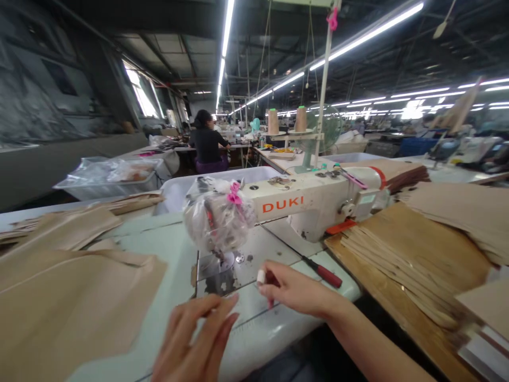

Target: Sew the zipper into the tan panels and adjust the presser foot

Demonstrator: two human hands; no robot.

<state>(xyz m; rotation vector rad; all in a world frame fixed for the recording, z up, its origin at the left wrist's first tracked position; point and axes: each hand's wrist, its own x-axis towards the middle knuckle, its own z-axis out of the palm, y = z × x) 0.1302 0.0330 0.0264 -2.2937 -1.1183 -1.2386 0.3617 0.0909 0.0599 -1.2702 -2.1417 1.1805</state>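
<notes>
Status, L to R, all refs to the DUKI sewing machine [278, 200]. Tan fabric panels [91, 297] lie loose L of machine, one spread flat on the tabletop; its pale line could be a seam or just an edge, so we can't call it sewn. Left hand [196, 334] is in front of machine, fingers extended, tips slightly apart, nothing seen in them. Clear plastic bag [218, 220] is over the head end w/ a pink tie [234, 193]. We see no panel under the needle area, so our read: no seam being run rn. Right hand [284, 286] is just in front of the machine bed, fingers curled in, white wrap [261, 276] on one. Red-handled screwdriver [328, 275] lies on the bed R of that, untouched. Stacked tan pieces [405, 270] sit on a wooden board [441, 233] R of machine; done vs. to-do, we can't tell.

Hidden/unclear, L to R: panels cut off at frame edge. Left hand's wrist out of frame; thin thread there wouldn't show at this res. Needle itself lost behind plastic + blur. Right fingertips partly hidden, can't tell if clamped on anything; reddish bit below them unidentified. Lower R stack cropped.
</notes>
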